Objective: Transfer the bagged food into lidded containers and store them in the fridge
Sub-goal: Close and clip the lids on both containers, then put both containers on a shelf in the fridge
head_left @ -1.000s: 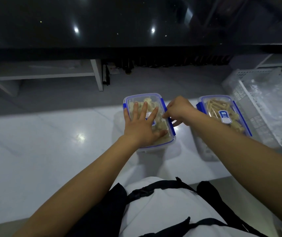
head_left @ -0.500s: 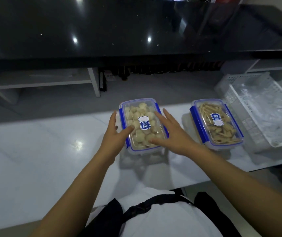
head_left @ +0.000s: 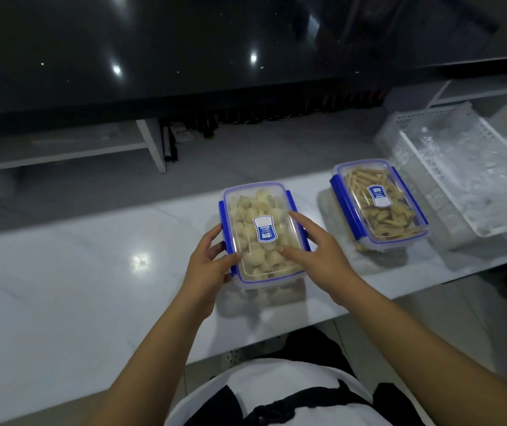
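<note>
Now, from the head view, we are looking down at a white counter [head_left: 71, 290] where two lidded boxes are sitting near the far edge. Our left hand [head_left: 207, 267] is gripping the left side of the near box [head_left: 261, 235] of pale round pieces, thumb curled onto the lid. Our right hand [head_left: 316, 253] is lying on the lid's right side, fingers nearly straight, thumb touching the lid. To the right, apart from it, the second box [head_left: 378, 202] is holding stick-shaped food. Farther right, a white basket [head_left: 449, 167] is holding crumpled clear plastic.
</note>
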`<state>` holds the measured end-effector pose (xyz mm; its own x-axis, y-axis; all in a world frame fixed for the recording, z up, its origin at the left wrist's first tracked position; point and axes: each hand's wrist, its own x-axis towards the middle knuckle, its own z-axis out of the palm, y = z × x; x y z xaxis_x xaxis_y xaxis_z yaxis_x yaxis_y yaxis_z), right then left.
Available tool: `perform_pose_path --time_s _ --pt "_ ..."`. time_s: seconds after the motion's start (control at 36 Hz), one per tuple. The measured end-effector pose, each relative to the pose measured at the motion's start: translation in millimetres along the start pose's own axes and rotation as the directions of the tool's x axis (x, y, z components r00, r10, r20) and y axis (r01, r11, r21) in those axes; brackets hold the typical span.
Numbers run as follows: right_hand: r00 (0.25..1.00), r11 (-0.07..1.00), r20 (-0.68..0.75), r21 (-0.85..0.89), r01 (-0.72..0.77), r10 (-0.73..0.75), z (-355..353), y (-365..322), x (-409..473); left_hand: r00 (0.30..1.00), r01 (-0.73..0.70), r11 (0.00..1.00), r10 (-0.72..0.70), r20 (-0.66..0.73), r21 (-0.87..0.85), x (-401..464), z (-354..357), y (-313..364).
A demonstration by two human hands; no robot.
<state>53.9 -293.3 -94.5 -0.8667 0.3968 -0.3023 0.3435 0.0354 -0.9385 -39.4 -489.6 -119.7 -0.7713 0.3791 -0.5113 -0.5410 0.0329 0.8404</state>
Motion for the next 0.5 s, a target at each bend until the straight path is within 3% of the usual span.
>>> perform_pose_path --time_s 0.08,0.22,0.5 --pt "0.992 0.986 -0.039 0.125 -0.112 0.118 -23 -1 -4 0.998 0.043 0.999 -0.044 0.051 0.034 -8 -2 -6" --pt "0.937 0.918 0.066 0.189 -0.349 0.343 -55 9 -10 0.989 0.088 0.989 -0.100 0.106 0.116 -27 -2 -14" --pt "0.905 0.877 0.188 0.236 -0.418 0.381 -66 19 -22 0.963 0.245 0.961 -0.256 0.084 0.128 -41 11 -8"
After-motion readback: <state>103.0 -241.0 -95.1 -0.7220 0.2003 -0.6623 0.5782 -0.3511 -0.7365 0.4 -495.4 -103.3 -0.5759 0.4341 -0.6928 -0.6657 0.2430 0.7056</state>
